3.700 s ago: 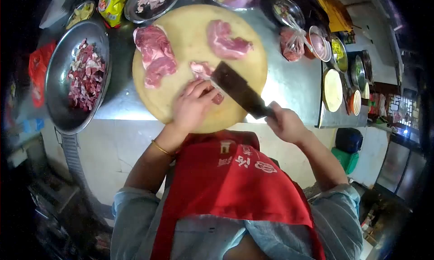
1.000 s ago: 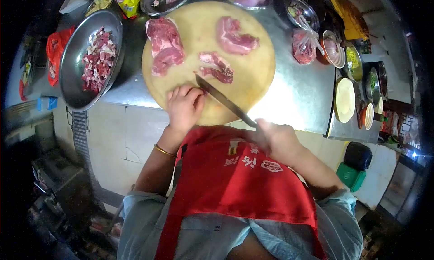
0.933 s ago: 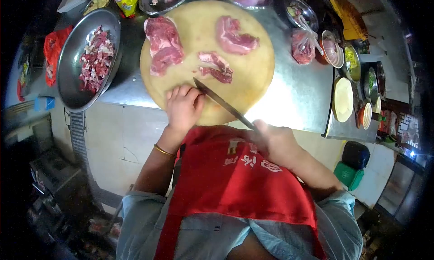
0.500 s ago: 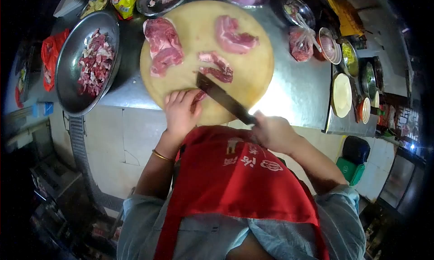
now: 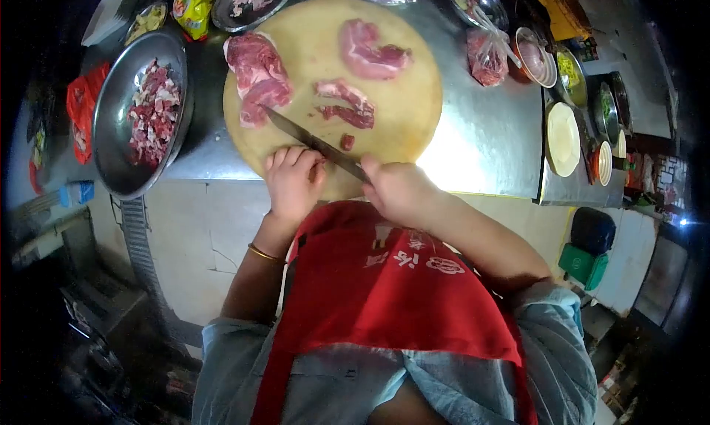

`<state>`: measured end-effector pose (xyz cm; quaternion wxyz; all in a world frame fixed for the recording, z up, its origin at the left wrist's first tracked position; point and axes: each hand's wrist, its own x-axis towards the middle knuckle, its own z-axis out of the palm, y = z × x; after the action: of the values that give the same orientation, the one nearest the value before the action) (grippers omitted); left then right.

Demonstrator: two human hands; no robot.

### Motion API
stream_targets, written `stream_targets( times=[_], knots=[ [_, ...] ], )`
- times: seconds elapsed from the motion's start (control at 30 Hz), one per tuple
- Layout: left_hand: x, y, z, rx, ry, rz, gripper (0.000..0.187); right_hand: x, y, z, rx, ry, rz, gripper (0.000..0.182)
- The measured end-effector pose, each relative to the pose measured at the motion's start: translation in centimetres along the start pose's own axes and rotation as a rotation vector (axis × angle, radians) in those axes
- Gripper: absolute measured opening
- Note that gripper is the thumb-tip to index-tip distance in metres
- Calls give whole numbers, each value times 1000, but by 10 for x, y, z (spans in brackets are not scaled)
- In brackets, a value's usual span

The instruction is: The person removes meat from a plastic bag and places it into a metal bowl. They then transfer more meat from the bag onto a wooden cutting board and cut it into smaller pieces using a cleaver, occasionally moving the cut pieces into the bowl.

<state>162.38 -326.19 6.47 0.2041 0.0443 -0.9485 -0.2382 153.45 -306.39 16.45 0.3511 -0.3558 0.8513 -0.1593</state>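
Observation:
A round wooden cutting board (image 5: 403, 99) lies on the steel counter with raw meat on it. My right hand (image 5: 399, 190) grips the handle of a cleaver (image 5: 310, 142) whose blade points left toward a large meat chunk (image 5: 255, 73). My left hand (image 5: 293, 181) rests curled on the board's near edge, right under the blade; whether it covers any meat cannot be seen. Two sliced strips (image 5: 344, 105) lie mid-board, a small cut piece (image 5: 347, 141) sits near the blade, and another chunk (image 5: 368, 50) lies at the far side.
A big steel bowl (image 5: 118, 118) of chopped meat stands left of the board. Smaller steel dishes (image 5: 248, 0), a yellow packet (image 5: 191, 3), a bag of meat (image 5: 487, 57) and condiment bowls (image 5: 566, 136) crowd the back and right. My red apron (image 5: 392, 292) fills the foreground.
My right hand has moved left along the board's near edge, swinging the cleaver so its tip now reaches the left meat chunk. A small cut piece now lies beside the blade.

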Motion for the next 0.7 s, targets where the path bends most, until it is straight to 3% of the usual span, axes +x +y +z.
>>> stream_targets(
  times=[0.17,0.27,0.37,0.5,0.6,0.7],
  knots=[
    [0,4,6,22,-35,-104,18,-59,43,-16,187,17,43,31],
    [19,24,26,-314,-13,-13,24,-103,82,7,422,171,82,34],
    [56,19,29,-364,36,-21,28,-126,78,2,519,193,393,37],
    [88,-3,15,-3,-167,31,20,-125,57,-10,292,250,182,34],
    [92,-10,15,69,-330,58,13,-106,44,-10,323,84,89,30],
    [73,-21,7,-54,-365,-108,11,-92,54,3,357,167,71,27]
  ],
)
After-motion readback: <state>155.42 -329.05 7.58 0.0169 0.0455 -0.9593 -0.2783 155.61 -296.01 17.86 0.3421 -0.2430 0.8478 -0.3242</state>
